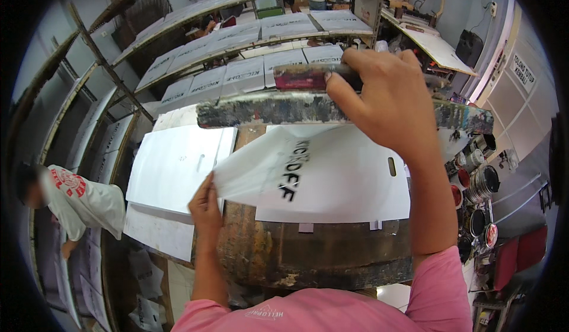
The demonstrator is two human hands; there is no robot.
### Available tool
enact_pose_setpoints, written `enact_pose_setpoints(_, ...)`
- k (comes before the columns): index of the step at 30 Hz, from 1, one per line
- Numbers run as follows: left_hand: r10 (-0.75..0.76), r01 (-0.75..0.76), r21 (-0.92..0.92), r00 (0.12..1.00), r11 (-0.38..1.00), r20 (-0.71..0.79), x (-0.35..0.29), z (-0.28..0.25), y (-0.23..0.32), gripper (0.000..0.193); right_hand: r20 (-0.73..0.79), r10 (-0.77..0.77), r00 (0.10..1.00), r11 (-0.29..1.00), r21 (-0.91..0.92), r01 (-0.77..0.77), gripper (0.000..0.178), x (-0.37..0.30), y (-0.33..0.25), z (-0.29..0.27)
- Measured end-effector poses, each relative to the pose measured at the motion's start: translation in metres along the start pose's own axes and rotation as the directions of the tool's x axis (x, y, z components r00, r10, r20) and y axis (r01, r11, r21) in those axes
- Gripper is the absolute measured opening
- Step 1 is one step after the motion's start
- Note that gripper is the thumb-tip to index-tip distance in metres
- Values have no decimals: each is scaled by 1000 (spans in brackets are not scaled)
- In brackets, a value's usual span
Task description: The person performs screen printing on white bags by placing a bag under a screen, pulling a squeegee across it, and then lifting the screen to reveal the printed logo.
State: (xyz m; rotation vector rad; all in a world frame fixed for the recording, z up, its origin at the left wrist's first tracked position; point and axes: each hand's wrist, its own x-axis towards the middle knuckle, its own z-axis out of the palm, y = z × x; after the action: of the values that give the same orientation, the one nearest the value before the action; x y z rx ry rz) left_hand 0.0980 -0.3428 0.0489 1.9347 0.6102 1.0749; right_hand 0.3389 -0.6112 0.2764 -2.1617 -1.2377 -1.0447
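Observation:
My left hand (207, 204) pinches the left edge of a thin white plastic bag (255, 169) with bold black lettering, pulling it up in a slant. Beneath and to the right lies flat white material (349, 198) with an oval handle slot near its right end; whether this is the same bag or another I cannot tell. Closed over a short, red-stained wooden handle (301, 77) is my right hand (385, 89). Just below that hand, a long paint-crusted bar (267, 109) of what looks like a printing frame stands raised above the bag.
A stack of white bags (172, 169) lies left on the worn wooden table (249, 243). Racks (261, 41) ahead carry rows of printed bags. Another person (86, 201) bends by the left shelves (98, 136). Paint tins (483, 181) crowd the right side, near a red chair (521, 255).

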Motion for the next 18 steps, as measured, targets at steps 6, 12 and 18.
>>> enact_pose_setpoints(6,-3,5,32,999,999,-39,34,-135,-56,35,35,37,999,999,7,-37,38,-22,-13,-9)
enact_pose_setpoints(12,-50,49,-16,994,999,-99,65,-239,-129,37,8,30,1000,999,20,-30,38,-31,-22,-7)
enact_pose_setpoints(18,-184,241,319,963,916,-199,86,-314,-191,52,110,64,992,997,36,-68,41,-32,-29,-11)
